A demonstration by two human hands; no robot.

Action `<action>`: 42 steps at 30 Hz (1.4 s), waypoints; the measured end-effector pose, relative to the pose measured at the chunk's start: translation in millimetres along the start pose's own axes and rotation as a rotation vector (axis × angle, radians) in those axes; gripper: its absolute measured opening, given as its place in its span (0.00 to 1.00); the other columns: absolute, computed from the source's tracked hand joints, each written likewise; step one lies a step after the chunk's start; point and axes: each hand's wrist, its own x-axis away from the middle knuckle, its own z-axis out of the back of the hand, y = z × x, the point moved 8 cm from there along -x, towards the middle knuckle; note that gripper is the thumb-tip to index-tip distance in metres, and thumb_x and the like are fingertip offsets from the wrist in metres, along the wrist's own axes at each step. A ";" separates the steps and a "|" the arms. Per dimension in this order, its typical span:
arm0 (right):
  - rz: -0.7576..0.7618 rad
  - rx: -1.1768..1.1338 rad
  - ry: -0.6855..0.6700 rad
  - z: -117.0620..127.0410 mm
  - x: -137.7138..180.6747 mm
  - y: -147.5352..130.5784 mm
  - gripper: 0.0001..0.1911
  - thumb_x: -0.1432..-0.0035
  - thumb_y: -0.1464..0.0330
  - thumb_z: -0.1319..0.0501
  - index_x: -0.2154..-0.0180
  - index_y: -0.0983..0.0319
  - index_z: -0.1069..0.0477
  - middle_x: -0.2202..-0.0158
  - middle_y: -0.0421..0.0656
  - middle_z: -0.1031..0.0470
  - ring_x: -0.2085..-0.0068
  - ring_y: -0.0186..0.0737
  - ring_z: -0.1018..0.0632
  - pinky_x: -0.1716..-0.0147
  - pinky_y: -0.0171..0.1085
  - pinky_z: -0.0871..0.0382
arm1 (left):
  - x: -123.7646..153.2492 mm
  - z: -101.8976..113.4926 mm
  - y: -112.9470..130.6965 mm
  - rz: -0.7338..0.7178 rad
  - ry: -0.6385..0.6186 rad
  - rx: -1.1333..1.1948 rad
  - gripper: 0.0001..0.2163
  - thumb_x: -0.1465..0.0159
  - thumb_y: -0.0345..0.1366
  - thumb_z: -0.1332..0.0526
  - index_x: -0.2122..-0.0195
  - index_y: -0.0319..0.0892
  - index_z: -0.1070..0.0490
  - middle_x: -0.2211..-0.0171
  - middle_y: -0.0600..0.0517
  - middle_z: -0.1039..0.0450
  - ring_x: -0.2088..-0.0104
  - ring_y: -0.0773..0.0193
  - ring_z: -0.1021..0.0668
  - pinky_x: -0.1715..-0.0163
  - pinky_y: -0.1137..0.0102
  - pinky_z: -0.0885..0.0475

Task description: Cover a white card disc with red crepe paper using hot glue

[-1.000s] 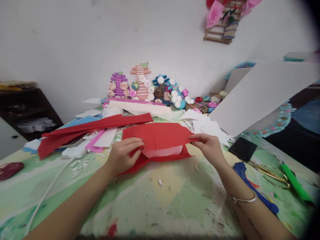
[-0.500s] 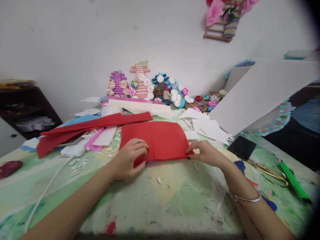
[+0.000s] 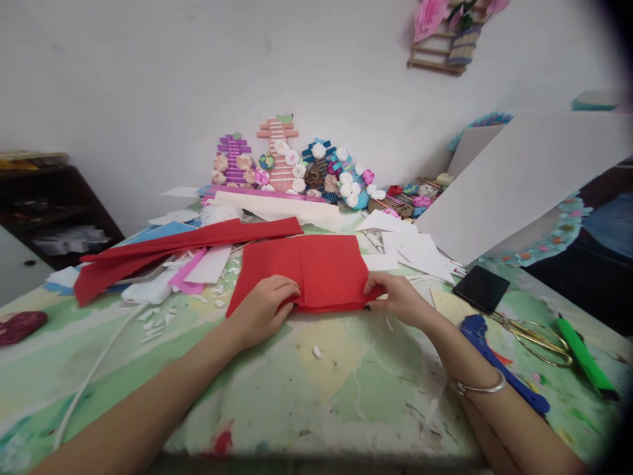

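Note:
A folded sheet of red crepe-like paper (image 3: pixel 329 267) lies before me on the table, a crease running down its middle. Curled over its near edge, left of the crease, is my left hand (image 3: pixel 267 307), closed with thumb and fingers pinching the paper. At the near right corner my right hand (image 3: pixel 398 300) grips the sheet between thumb and fingers. A silver bangle (image 3: pixel 479 388) circles my right wrist. Behind and left of the sheet, a long folded strip of red paper (image 3: pixel 192 241) rests on other scraps.
On the right are a black flat square (image 3: pixel 481 289), gold-handled scissors (image 3: pixel 539 343), a blue tool (image 3: pixel 499 366) and a green cutter (image 3: pixel 586 359). White scraps (image 3: pixel 158 323) and a white cord (image 3: pixel 99 366) lie left. Decorated crafts (image 3: pixel 281 158) line the wall; a large white board (image 3: pixel 519 178) leans right.
My left hand has shifted slightly right along the near edge. The paper's left side now lies flatter and spreads toward me. My right hand keeps its corner, slightly further left.

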 end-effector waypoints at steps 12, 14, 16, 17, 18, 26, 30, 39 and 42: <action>-0.045 -0.121 -0.003 -2.3 -1.6 28.6 0.10 0.58 0.76 0.40 0.69 0.61 0.28 0.68 0.40 0.25 0.68 0.37 0.25 0.68 0.34 0.31 | 1.0 4.6 -15.7 0.039 -0.038 -0.027 0.16 0.45 0.23 0.44 0.57 0.42 0.30 0.55 0.46 0.27 0.52 0.55 0.27 0.51 0.58 0.32; -0.021 -0.129 -0.003 -2.1 -1.9 28.5 0.11 0.58 0.76 0.41 0.69 0.62 0.28 0.68 0.41 0.25 0.67 0.37 0.24 0.67 0.34 0.31 | 2.5 6.5 -24.4 0.068 -0.042 -0.034 0.16 0.46 0.24 0.44 0.56 0.42 0.30 0.54 0.46 0.27 0.52 0.54 0.27 0.50 0.57 0.32; -0.011 -0.140 -0.005 -2.3 -2.1 29.3 0.12 0.57 0.77 0.42 0.68 0.62 0.28 0.67 0.41 0.25 0.66 0.37 0.24 0.67 0.35 0.31 | 4.2 6.1 -33.8 0.097 -0.058 -0.043 0.17 0.46 0.25 0.43 0.55 0.42 0.30 0.53 0.45 0.28 0.51 0.53 0.28 0.49 0.57 0.33; -0.014 -0.148 -0.008 -2.6 -2.1 30.1 0.12 0.57 0.77 0.42 0.68 0.61 0.28 0.67 0.41 0.25 0.66 0.37 0.24 0.67 0.35 0.31 | 5.1 5.5 -38.5 0.113 -0.065 -0.050 0.18 0.47 0.26 0.42 0.54 0.42 0.30 0.52 0.45 0.28 0.50 0.52 0.28 0.49 0.56 0.33; -0.019 -0.158 -0.011 -2.8 -2.1 30.8 0.12 0.58 0.77 0.42 0.68 0.61 0.28 0.67 0.41 0.25 0.66 0.38 0.24 0.66 0.35 0.30 | 6.1 5.1 -42.8 0.129 -0.068 -0.058 0.18 0.47 0.27 0.42 0.53 0.42 0.30 0.51 0.45 0.29 0.50 0.51 0.28 0.49 0.56 0.33; -0.057 -0.215 0.001 1.9 -0.3 24.4 0.11 0.59 0.75 0.39 0.69 0.62 0.27 0.68 0.41 0.25 0.69 0.36 0.26 0.71 0.33 0.32 | 9.6 15.9 -46.5 0.170 -0.068 -0.063 0.25 0.48 0.31 0.40 0.47 0.41 0.34 0.49 0.43 0.33 0.49 0.50 0.29 0.48 0.57 0.34; -0.083 -0.307 -0.020 6.6 2.6 18.8 0.11 0.59 0.75 0.40 0.69 0.63 0.28 0.71 0.40 0.27 0.71 0.34 0.27 0.73 0.32 0.34 | 9.0 21.3 -39.6 0.234 -0.071 -0.100 0.26 0.47 0.38 0.40 0.46 0.37 0.36 0.53 0.41 0.33 0.53 0.50 0.27 0.52 0.57 0.32; -0.154 -0.405 -0.223 12.3 14.2 19.6 0.15 0.59 0.77 0.38 0.65 0.62 0.27 0.69 0.40 0.24 0.68 0.37 0.23 0.69 0.33 0.30 | 22.8 17.6 -50.3 0.360 -0.339 -0.105 0.17 0.50 0.38 0.40 0.58 0.41 0.34 0.70 0.50 0.27 0.71 0.58 0.24 0.75 0.70 0.34; -0.176 -0.404 -0.234 10.9 14.1 24.6 0.15 0.60 0.76 0.37 0.65 0.62 0.27 0.69 0.40 0.23 0.67 0.38 0.22 0.68 0.34 0.28 | 33.0 22.0 -61.2 0.446 -0.466 -0.108 0.11 0.50 0.44 0.38 0.71 0.43 0.36 0.77 0.53 0.30 0.77 0.62 0.28 0.81 0.72 0.41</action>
